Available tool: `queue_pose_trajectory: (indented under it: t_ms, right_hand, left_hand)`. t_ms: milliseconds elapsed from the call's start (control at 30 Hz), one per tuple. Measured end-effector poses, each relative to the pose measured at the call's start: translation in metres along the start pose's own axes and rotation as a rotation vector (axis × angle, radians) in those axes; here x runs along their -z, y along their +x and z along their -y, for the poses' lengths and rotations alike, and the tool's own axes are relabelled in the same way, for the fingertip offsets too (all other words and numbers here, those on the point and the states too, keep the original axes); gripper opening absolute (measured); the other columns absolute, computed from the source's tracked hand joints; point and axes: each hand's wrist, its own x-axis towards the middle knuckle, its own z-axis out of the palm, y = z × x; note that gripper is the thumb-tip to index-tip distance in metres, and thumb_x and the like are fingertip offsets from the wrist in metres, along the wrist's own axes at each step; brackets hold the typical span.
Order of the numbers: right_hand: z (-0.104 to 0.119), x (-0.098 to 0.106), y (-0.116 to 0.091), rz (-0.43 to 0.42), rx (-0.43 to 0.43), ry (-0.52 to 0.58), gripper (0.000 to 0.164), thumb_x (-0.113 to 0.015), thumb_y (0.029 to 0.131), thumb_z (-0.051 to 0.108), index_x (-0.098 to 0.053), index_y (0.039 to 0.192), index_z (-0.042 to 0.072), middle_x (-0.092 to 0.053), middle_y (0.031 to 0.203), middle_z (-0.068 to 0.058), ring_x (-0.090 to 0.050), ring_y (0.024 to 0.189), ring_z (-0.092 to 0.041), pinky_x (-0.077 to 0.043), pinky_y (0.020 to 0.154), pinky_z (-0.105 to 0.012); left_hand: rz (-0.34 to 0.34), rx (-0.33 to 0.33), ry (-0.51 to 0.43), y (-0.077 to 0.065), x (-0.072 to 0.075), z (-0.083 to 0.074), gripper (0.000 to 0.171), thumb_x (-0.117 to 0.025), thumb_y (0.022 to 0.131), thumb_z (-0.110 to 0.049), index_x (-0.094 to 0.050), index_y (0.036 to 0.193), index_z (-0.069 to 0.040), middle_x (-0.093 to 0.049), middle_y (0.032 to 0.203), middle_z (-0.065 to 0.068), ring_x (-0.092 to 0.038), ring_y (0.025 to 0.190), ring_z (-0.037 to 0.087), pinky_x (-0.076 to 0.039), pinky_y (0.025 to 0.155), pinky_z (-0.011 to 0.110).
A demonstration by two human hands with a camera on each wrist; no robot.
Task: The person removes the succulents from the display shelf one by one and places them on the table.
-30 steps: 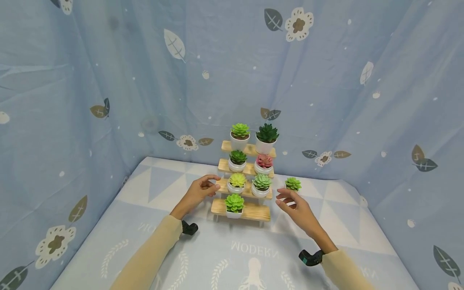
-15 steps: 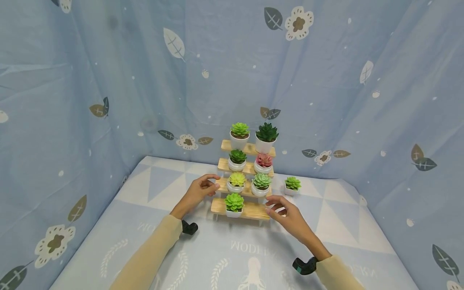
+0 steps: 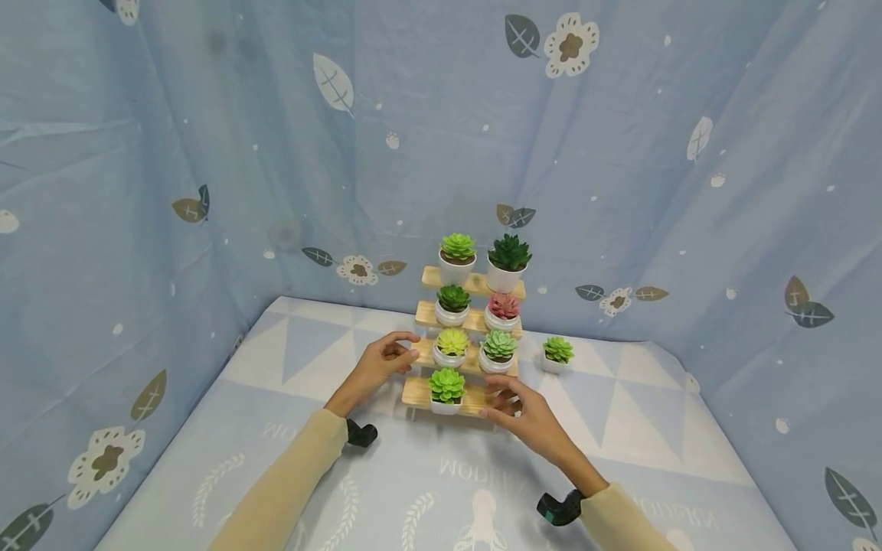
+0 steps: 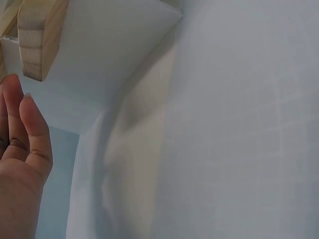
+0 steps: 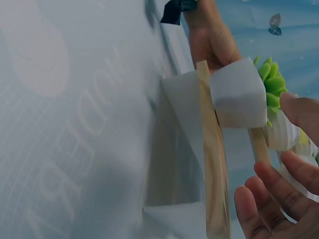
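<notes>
A four-tier wooden plant stand (image 3: 475, 282) carries small potted succulents in white pots. My left hand (image 3: 375, 369) is beside the stand's left side, fingertips right at the end of the third plank down; in the left wrist view its fingers (image 4: 36, 124) lie just under a plank end (image 4: 35, 50). Over the right part of the lowest plank (image 5: 213, 169) hovers my right hand (image 3: 524, 413), fingers loosely bent with nothing between them. Left of its fingers, a bright green succulent (image 3: 446, 385) in a square white pot (image 5: 239, 94) stands on that plank.
Another green succulent (image 3: 558, 352) in a white pot stands on the table to the right of the stand. A pink succulent (image 3: 504, 306) and a dark green one (image 3: 510, 252) sit on upper tiers. A blue patterned curtain (image 3: 441, 153) hangs close behind.
My right hand has moved left and slightly toward me, from near the lone succulent on the table to the lowest plank. My left hand has stayed in place.
</notes>
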Motion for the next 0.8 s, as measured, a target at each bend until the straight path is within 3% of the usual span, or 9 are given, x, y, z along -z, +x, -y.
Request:
queue_pose_trajectory:
  t_ms: [367,667,800]
  right_hand:
    - [0.005,-0.015,0.008,0.024,0.012,0.023,0.058,-0.080,0.093,0.031,-0.057,0.145,0.019,-0.065,0.122,-0.007,-0.065,0.101,-0.021,-0.057,0.082,-0.032]
    - [0.007,-0.028,0.019,0.019,-0.014,0.030,0.062,-0.082,0.090,0.037,-0.056,0.145,0.029,-0.065,0.124,0.004,-0.065,0.103,-0.015,-0.057,0.084,-0.032]
    - [0.008,-0.032,0.023,0.022,-0.014,0.037,0.063,-0.084,0.089,0.034,-0.057,0.146,0.027,-0.065,0.123,0.000,-0.066,0.101,-0.017,-0.058,0.082,-0.033]
  left_hand:
    - [0.010,-0.013,0.017,0.000,-0.001,0.000,0.040,-0.072,0.099,-0.032,-0.064,0.136,-0.018,-0.068,0.105,0.014,-0.067,0.091,0.036,-0.054,0.089,0.061]
    - [0.008,-0.004,-0.012,0.001,0.000,0.000,0.040,-0.072,0.099,-0.033,-0.063,0.136,-0.019,-0.067,0.107,0.015,-0.068,0.092,0.034,-0.053,0.090,0.062]
    - [0.004,0.006,-0.008,0.000,0.000,0.002,0.041,-0.071,0.100,-0.033,-0.063,0.137,-0.019,-0.067,0.108,0.016,-0.068,0.094,0.036,-0.052,0.091,0.063]
